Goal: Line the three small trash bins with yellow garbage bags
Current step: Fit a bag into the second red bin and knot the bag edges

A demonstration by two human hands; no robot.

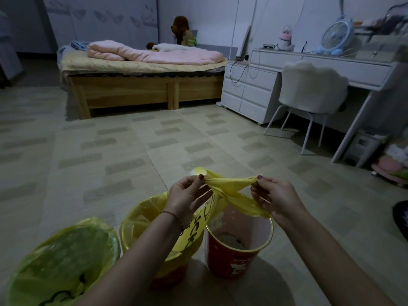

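Observation:
Three small bins stand in a row on the floor in front of me. The left bin and the middle bin each have a yellow bag over the rim. The right bin is red and bare inside. Above it I hold a yellow garbage bag with black print, stretched between both hands. My left hand pinches its left end, my right hand pinches its right end. The bag's lower part hangs down between the middle and right bins.
A wooden bed with pink bedding stands at the back. At the right are a white drawer unit, a white chair and a white desk. Tiled floor lies between them and the bins.

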